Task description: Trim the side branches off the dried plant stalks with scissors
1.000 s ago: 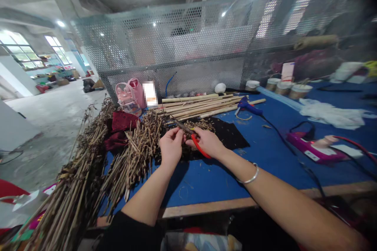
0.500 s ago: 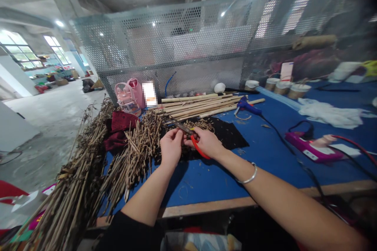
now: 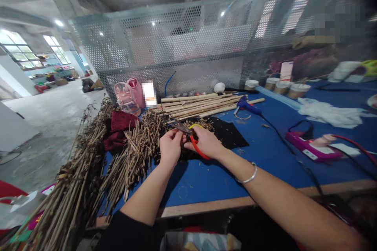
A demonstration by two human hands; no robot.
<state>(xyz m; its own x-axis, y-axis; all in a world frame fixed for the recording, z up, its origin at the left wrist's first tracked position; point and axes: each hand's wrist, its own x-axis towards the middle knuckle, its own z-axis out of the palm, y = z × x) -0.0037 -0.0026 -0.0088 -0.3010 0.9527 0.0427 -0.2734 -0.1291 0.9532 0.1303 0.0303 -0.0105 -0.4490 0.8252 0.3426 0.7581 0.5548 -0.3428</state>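
Observation:
My right hand grips a pair of scissors by its red and yellow handles, the blades pointing up and left. Just beside the blades, my left hand is closed, thumb against fingers; what it pinches is too small or hidden to make out. Under both hands lies a black cloth strewn with dry brown plant clippings. Left of my left hand is a heap of short cut dry stalks. A bundle of longer dry stalks lies at the table's left edge.
Pale wooden sticks lie behind my hands. A blue glue gun, a purple power strip with cables and white gloves are on the right. Dark red cloth and a pink bag stand left. A perforated metal screen backs the table.
The scissor handles have spread apart, with the yellow one now showing more above my right hand. My left hand has barely moved.

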